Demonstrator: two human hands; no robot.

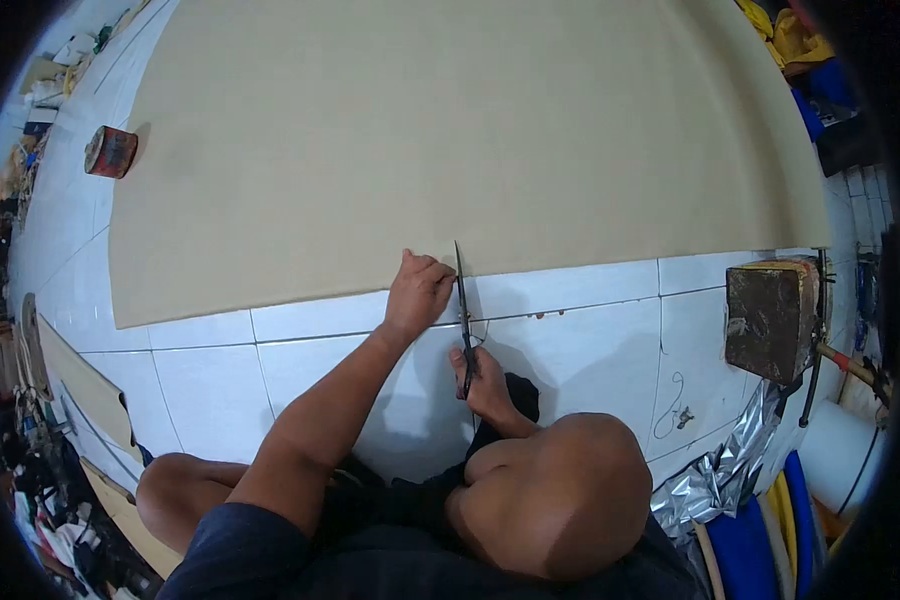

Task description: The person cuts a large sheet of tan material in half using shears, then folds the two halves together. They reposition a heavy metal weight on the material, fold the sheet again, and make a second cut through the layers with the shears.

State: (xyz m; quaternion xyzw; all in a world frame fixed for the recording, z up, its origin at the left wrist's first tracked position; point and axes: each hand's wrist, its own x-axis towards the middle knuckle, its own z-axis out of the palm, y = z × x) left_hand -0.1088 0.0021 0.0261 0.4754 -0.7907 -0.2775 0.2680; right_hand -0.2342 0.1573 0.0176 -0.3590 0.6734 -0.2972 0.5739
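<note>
A wide sheet of beige fabric (470,130) is spread over the floor in front of me, its near edge running across the view. My left hand (422,290) is closed at that edge, fingers pinching the cloth beside the scissors. In my right hand (487,385) I grip a pair of dark scissors (464,315) by the handles. Their blades point away from me, and the tip reaches just over the fabric's edge. How far apart the blades are, I cannot make out.
White floor tiles (570,350) lie under everything. A rusty red tin (120,153) stands at the fabric's left side. To the right are a brown block (765,318), crumpled silver foil (715,480), a loose thread (670,410) and blue rolls (745,555). Clutter lines the left.
</note>
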